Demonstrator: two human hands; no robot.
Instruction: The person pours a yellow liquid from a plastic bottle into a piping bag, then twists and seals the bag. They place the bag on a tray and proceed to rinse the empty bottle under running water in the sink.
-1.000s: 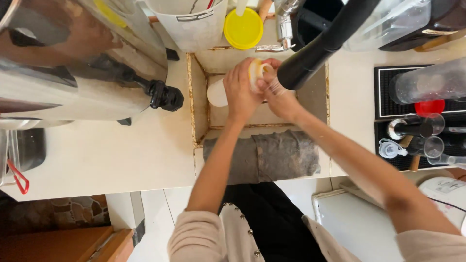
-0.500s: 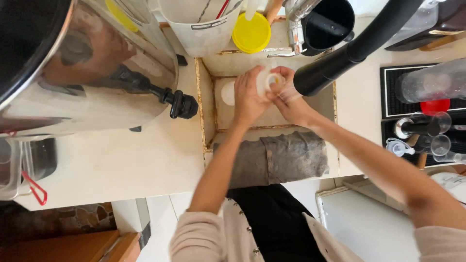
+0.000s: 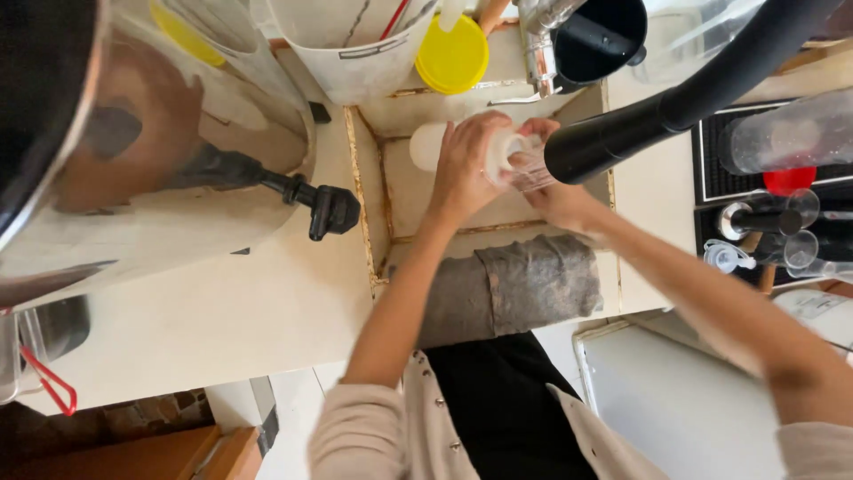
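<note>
Over the small sink (image 3: pixel 404 191), the left hand (image 3: pixel 466 169) is closed around a white plastic bottle (image 3: pixel 428 145), while the right hand (image 3: pixel 553 191) grips a clear cup (image 3: pixel 530 172). Both look light, probably wet and slippery; a grasp around the body seems safest.

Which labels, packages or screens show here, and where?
Label: thin dark strip on the white tub, top centre, behind the sink.
Printed label: pale patch on a white item at the right edge; too blurred to describe further.
No screens or signs.
The white bottle in the left hand shows no label.
</note>
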